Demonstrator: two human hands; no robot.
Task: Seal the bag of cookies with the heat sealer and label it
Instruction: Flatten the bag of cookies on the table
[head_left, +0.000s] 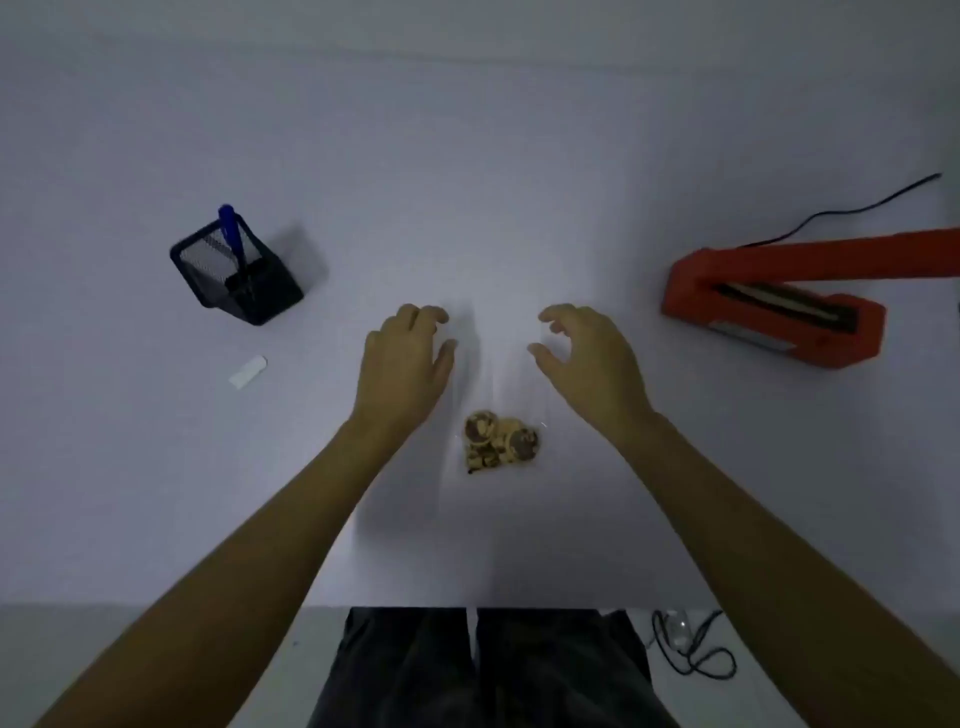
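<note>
1. The white table (156, 467) runs under both my forearms and spreads well beyond my fingertips to a pale wall.
2. The orange heat sealer (769, 317) sits well off to the right of my right hand, its arm lifted off the base so that the dark sealing strip shows; a black cord (852, 210) trails away behind it.
3. My left hand (402, 358) is held palm down, fingers loosely curled, at the left edge of the bag's upper end. I cannot tell whether the fingertips actually pinch the clear film or only touch it.
4. My right hand (587, 358) mirrors it on the other side, thumb and fingers spread in an open claw at the bag's right edge. Whether it has hold of the film I cannot tell either.
5. The clear bag (498, 374) lies flat between my two hands, its mouth end reaching away towards my fingertips. It is nearly invisible against the table.
6. A black mesh pen holder (244, 280) stands up and to the left of my left hand, well apart from it, with a blue pen (231, 231) upright inside.
7. The cookies (501, 441) are bunched at the bag's near end, between my wrists.
8. A small white label (248, 371) lies on the table left of my left hand, nearer to me than the pen holder.
</note>
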